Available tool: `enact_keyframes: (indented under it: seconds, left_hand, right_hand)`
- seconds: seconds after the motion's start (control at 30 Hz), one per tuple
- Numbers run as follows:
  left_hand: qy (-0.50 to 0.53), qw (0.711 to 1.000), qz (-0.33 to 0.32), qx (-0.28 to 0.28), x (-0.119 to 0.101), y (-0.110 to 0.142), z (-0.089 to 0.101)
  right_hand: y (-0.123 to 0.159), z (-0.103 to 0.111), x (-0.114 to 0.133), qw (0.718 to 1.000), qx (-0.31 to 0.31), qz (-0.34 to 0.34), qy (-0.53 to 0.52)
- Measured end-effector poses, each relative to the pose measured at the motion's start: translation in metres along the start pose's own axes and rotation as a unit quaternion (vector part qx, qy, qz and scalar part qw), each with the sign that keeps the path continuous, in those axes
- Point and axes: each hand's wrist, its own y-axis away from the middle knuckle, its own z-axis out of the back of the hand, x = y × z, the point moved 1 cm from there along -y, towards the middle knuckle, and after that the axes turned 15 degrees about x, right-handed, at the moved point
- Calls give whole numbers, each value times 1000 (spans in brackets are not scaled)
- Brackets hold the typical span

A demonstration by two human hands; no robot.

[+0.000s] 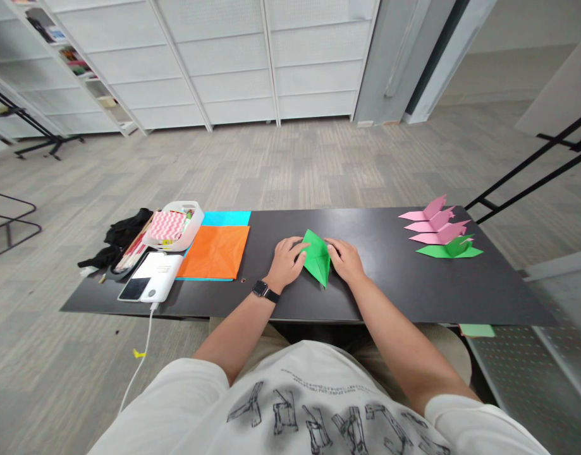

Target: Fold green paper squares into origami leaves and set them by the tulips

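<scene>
A sheet of green origami paper (317,258), folded into a diamond with creases, lies on the black table in front of me, one point toward my body. My left hand (287,259) is at its left edge, thumb and fingertips closed on the paper. At the right edge my right hand (346,258) has its thumb and fingers against the paper, also gripping it. Far to the right stand several folded paper cranes in a row: pink cranes (439,231) and a green crane (451,249) nearest me.
Orange paper (218,251) lies over blue paper (226,218) on the left. Beyond it are a white plastic box (194,218) with a pink-patterned packet, a white power bank (164,278) with a cable, pencils, and black cloth (129,227). The black table (380,297) ends close to my lap.
</scene>
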Motion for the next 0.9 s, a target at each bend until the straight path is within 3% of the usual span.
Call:
enact_keyframes:
  seconds: [0.2, 0.4, 0.77, 0.9]
  left_hand:
    - [-9, 999, 47, -13, 6, -2, -7]
    - [-32, 997, 77, 3, 6, -4, -11]
    - [-42, 997, 55, 17, -3, -2, -4]
    - [-59, 998, 4, 29, -8, 0, 2]
  right_hand:
    - [4, 3, 1, 998, -33, 42, -36]
    - [5, 5, 9, 993, -2, 121, -15]
    - [1, 3, 4, 997, 49, 66, -4]
    - [1, 2, 3, 997, 62, 53, -3]
